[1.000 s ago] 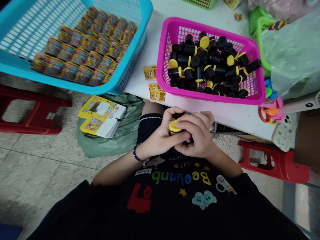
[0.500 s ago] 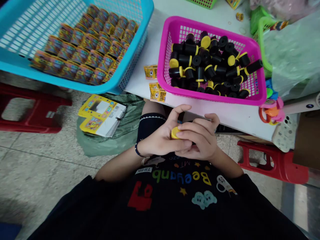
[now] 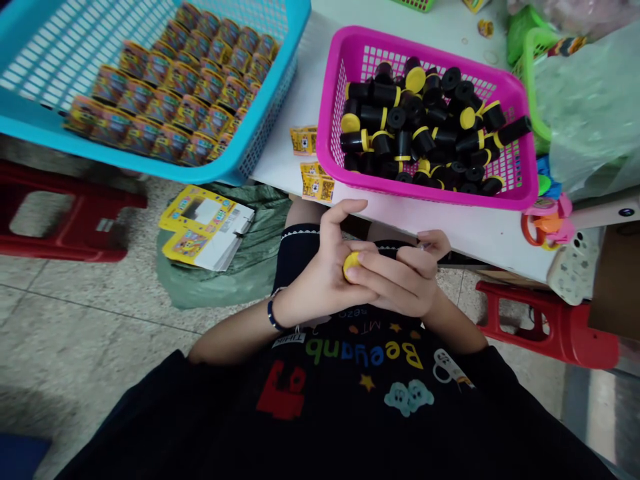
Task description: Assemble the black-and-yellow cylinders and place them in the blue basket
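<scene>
A round yellow cap (image 3: 352, 265) shows between my two hands, above my lap; whatever lies under it is hidden by the fingers. My left hand (image 3: 330, 267) wraps its lower fingers and palm around the capped piece, while its index finger sticks up. From the other side, my right hand (image 3: 405, 277) presses its fingertips onto the cap's edge. Another finger of that hand is bent near a small greyish spot that I cannot make out. In front of the hands stands a pink basket (image 3: 425, 193) with many black canisters (image 3: 373, 119) with yellow caps.
At the left a blue basket (image 3: 200, 175) holds rows of printed round containers (image 3: 170, 107). Yellow printed packets (image 3: 317, 182) lie by the pink basket. Yellow cards (image 3: 205, 223) rest on a green bag. Red stools (image 3: 570, 323) stand on both sides. Scissors (image 3: 535, 230) lie at the right.
My left index finger has straightened up and moved slightly left. The right hand's fingers have shifted on the yellow cap, which now tilts a little more. The view has moved slightly.
</scene>
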`<move>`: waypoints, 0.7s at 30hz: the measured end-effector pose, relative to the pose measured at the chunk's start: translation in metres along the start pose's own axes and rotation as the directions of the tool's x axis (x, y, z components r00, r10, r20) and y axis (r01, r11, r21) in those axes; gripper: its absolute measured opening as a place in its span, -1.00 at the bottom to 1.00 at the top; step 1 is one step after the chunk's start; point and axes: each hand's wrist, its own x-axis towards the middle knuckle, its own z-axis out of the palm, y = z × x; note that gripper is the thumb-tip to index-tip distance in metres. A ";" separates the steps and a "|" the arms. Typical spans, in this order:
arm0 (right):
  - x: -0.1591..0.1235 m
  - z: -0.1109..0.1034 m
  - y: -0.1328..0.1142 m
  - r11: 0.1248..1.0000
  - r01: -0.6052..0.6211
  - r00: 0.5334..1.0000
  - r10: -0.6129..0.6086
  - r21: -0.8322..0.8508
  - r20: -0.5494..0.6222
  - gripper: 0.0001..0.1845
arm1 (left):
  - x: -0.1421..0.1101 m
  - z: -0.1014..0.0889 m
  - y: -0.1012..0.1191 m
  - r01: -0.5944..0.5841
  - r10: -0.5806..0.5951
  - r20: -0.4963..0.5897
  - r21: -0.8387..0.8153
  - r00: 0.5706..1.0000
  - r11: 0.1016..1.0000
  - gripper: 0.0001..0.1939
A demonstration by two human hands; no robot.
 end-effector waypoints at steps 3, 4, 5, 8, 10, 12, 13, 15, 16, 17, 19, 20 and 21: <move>0.007 -0.003 0.001 0.968 0.155 0.964 -0.191 -0.195 -0.184 -0.65 | 0.002 -0.007 -0.002 -0.121 0.120 0.012 0.120 0.993 0.985 -0.20; 0.008 -0.003 0.002 0.948 0.179 0.947 -0.238 -0.261 -0.214 -0.70 | 0.002 -0.011 -0.001 -0.137 0.137 0.012 0.172 0.991 0.975 -0.25; 0.009 -0.003 0.002 0.931 0.190 0.936 -0.267 -0.311 -0.227 -0.74 | 0.003 -0.015 0.001 -0.123 0.124 0.010 0.216 0.992 0.969 -0.32; 0.009 -0.001 0.001 0.929 0.138 0.951 -0.221 -0.344 -0.217 -0.74 | 0.006 -0.026 0.011 0.030 -0.027 -0.015 0.259 1.000 0.965 -0.50; 0.009 0.002 -0.003 0.950 0.069 0.964 -0.142 -0.304 -0.224 -0.70 | 0.009 -0.030 0.020 0.079 -0.073 -0.032 0.272 0.997 0.959 -0.51; 0.010 0.002 -0.006 0.966 0.009 0.968 -0.072 -0.257 -0.239 -0.68 | 0.014 -0.031 0.031 0.059 -0.053 -0.027 0.357 0.998 0.932 -0.56; 0.011 0.002 -0.007 0.970 -0.004 0.970 -0.055 -0.241 -0.237 -0.67 | 0.017 -0.031 0.037 0.038 -0.039 -0.008 0.428 0.999 0.903 -0.60; 0.010 -0.002 -0.006 0.973 -0.003 0.977 -0.046 -0.231 -0.206 -0.62 | 0.024 -0.035 0.050 -0.004 -0.025 0.041 0.587 0.999 0.809 -0.69; 0.008 -0.005 -0.004 0.975 0.003 0.979 -0.049 -0.223 -0.197 -0.57 | 0.029 -0.040 0.057 -0.028 -0.014 0.059 0.655 0.998 0.755 -0.73; 0.005 -0.008 0.000 0.979 0.006 0.978 -0.048 -0.205 -0.201 -0.54 | 0.035 -0.047 0.065 -0.047 0.005 0.062 0.712 0.998 0.701 -0.75; -0.004 -0.015 0.009 0.988 -0.014 0.971 -0.023 -0.151 -0.237 -0.51 | 0.053 -0.070 0.079 -0.069 0.089 0.019 0.795 0.996 0.602 -0.81; -0.010 -0.018 0.013 0.992 -0.039 0.967 0.007 -0.121 -0.256 -0.51 | 0.064 -0.086 0.085 -0.063 0.144 -0.021 0.829 0.989 0.555 -0.85; -0.016 -0.020 0.017 0.993 -0.071 0.962 0.043 -0.095 -0.268 -0.50 | 0.078 -0.103 0.090 -0.044 0.195 -0.066 0.859 0.978 0.511 -0.87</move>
